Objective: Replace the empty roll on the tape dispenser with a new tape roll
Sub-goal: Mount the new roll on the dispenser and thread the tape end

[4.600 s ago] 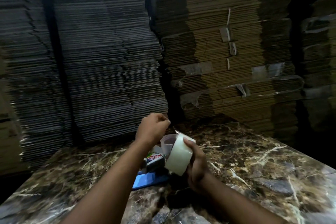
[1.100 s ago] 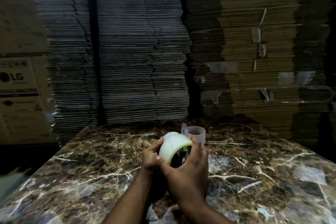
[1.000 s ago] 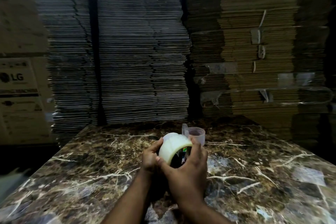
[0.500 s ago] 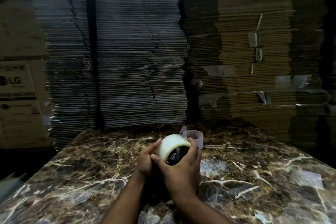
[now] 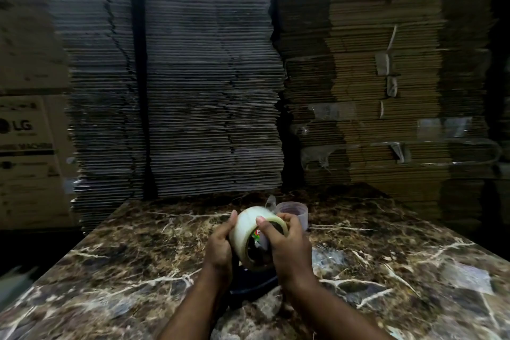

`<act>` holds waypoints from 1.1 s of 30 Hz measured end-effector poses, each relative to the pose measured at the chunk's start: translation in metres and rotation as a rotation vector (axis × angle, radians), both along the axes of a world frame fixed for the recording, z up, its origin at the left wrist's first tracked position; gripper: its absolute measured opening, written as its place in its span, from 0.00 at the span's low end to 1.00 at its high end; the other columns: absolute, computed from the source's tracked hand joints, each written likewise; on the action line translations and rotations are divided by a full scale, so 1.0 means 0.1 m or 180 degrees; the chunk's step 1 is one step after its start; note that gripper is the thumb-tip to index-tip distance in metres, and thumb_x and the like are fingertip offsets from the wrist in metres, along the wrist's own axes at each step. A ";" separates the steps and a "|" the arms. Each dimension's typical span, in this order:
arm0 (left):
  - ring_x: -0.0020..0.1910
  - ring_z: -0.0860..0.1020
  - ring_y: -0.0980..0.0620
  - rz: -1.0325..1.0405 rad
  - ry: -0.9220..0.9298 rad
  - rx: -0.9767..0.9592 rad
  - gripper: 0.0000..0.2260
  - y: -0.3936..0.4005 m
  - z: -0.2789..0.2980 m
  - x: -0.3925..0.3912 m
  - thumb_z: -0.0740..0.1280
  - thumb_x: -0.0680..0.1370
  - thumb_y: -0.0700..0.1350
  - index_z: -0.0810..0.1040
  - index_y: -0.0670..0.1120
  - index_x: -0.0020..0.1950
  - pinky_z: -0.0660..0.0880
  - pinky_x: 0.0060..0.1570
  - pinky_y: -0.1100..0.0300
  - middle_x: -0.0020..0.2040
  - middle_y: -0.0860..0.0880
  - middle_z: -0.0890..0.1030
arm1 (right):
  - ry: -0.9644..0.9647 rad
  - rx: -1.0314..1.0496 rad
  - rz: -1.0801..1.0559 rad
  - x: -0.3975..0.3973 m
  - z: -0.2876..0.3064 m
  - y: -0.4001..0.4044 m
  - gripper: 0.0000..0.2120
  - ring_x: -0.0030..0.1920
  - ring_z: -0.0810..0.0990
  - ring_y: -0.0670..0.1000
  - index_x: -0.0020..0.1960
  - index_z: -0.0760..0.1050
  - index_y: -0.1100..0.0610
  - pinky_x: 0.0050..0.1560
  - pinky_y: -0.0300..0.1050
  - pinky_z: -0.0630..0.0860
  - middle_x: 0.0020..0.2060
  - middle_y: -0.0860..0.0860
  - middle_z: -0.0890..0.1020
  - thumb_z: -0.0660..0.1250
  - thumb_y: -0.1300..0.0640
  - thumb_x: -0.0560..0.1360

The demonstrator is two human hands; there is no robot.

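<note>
On the brown marble table (image 5: 116,270), near the front edge, two bare hands hold a new tape roll (image 5: 255,237). It is pale and see-through, and it stands on its edge, tipped a bit. The left hand (image 5: 219,247) is curled around the left side of the roll, with the thumb up on top. The right hand (image 5: 288,250) grips the right rim, thumb on the top edge and fingers wrapped round the far side. Through the hole of the roll a small red and green label shows. Under the roll and between the wrists sits the dark tape dispenser (image 5: 252,283), mostly hidden, so I cannot tell if the roll is fully on it. Just behind the right hand stands the empty roll (image 5: 295,212), a thin clear ring, upright on the table. Behind the table rise tall stacks of flat cardboard (image 5: 209,91). Far left is a box with LG on it (image 5: 24,146)
</note>
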State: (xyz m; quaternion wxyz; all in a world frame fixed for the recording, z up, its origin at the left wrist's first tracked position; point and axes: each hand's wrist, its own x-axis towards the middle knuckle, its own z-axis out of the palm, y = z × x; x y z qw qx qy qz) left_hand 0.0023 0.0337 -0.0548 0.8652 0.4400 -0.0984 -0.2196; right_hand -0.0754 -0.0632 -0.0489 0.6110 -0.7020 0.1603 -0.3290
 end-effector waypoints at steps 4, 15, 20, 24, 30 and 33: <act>0.58 0.75 0.30 0.0079 -0.0019 0.0105 0.31 0.02 -0.01 0.03 0.68 0.69 0.57 0.78 0.31 0.59 0.66 0.65 0.34 0.60 0.26 0.76 | 0.0121 -0.0322 -0.0088 -0.04 -0.01 -0.02 0.20 0.46 0.80 0.40 0.52 0.74 0.47 0.41 0.36 0.79 0.47 0.45 0.82 0.74 0.39 0.68; 0.44 0.80 0.36 0.0163 -0.0337 -0.0024 0.28 0.00 -0.08 0.17 0.68 0.70 0.52 0.77 0.30 0.59 0.76 0.50 0.47 0.52 0.29 0.79 | 0.0401 -0.0123 0.0002 0.09 0.37 -0.30 0.34 0.49 0.83 0.54 0.52 0.78 0.53 0.47 0.52 0.81 0.49 0.54 0.83 0.74 0.34 0.53; 0.37 0.82 0.40 0.0176 -0.0518 -0.0022 0.24 -0.01 -0.08 0.20 0.67 0.69 0.50 0.78 0.32 0.56 0.79 0.41 0.53 0.42 0.35 0.82 | 0.0722 -0.0326 0.0141 0.20 0.51 -0.36 0.30 0.48 0.83 0.55 0.46 0.75 0.48 0.51 0.59 0.81 0.46 0.51 0.83 0.74 0.37 0.48; 0.47 0.79 0.37 0.0293 -0.0455 0.0001 0.30 0.00 -0.06 0.20 0.70 0.67 0.51 0.76 0.28 0.58 0.77 0.47 0.50 0.52 0.30 0.78 | 0.0852 -0.0527 0.0051 0.24 0.56 -0.36 0.19 0.46 0.83 0.57 0.42 0.76 0.51 0.50 0.59 0.81 0.42 0.52 0.83 0.73 0.49 0.52; 0.45 0.78 0.38 0.0277 -0.0374 -0.0064 0.39 0.00 -0.08 0.24 0.76 0.61 0.53 0.73 0.27 0.62 0.75 0.50 0.49 0.51 0.31 0.77 | 0.0751 0.0187 0.0122 0.22 0.57 -0.42 0.06 0.35 0.81 0.56 0.38 0.76 0.58 0.37 0.51 0.78 0.38 0.59 0.86 0.65 0.67 0.62; 0.51 0.75 0.34 0.0293 -0.0411 -0.0062 0.39 0.01 -0.08 0.23 0.77 0.62 0.55 0.73 0.26 0.61 0.70 0.56 0.43 0.53 0.29 0.75 | 0.0797 0.0797 0.0416 0.19 0.60 -0.47 0.06 0.36 0.79 0.56 0.40 0.75 0.63 0.37 0.48 0.75 0.39 0.62 0.82 0.64 0.72 0.67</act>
